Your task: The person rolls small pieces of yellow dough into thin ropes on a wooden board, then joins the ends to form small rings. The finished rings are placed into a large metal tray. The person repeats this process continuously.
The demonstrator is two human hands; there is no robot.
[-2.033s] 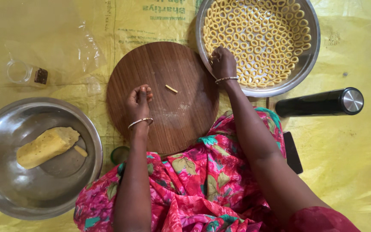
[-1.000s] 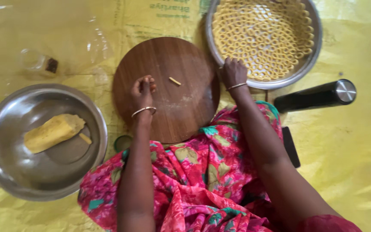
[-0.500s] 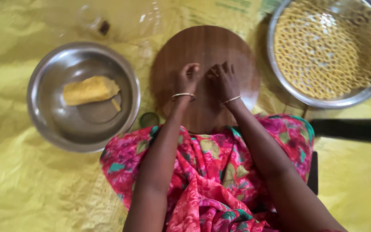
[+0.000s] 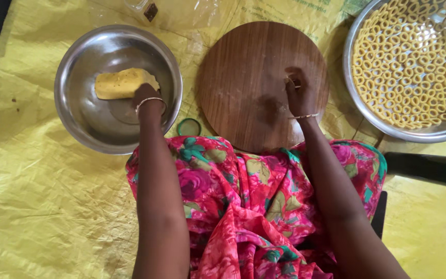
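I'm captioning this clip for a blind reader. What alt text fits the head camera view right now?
Seen from above, a seated person's left hand reaches into a steel bowl to touch a yellow dough block, while the right hand pinches a small dough piece on a round wooden board. A steel tray of dough rings sits at right, on a yellow sheet.

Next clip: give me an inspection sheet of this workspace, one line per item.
Surface: yellow plastic sheet, creased.
Job's things: yellow dough block in steel bowl; round wooden board; steel tray of dough rings, tray rim at.
Clutter: small green cap; clear bottle; black cylinder.
Grippers: left hand on the dough block; right hand pinching a small dough piece on the board.
Cables: nothing seen.
Surroundings: pink floral garment over the lap.
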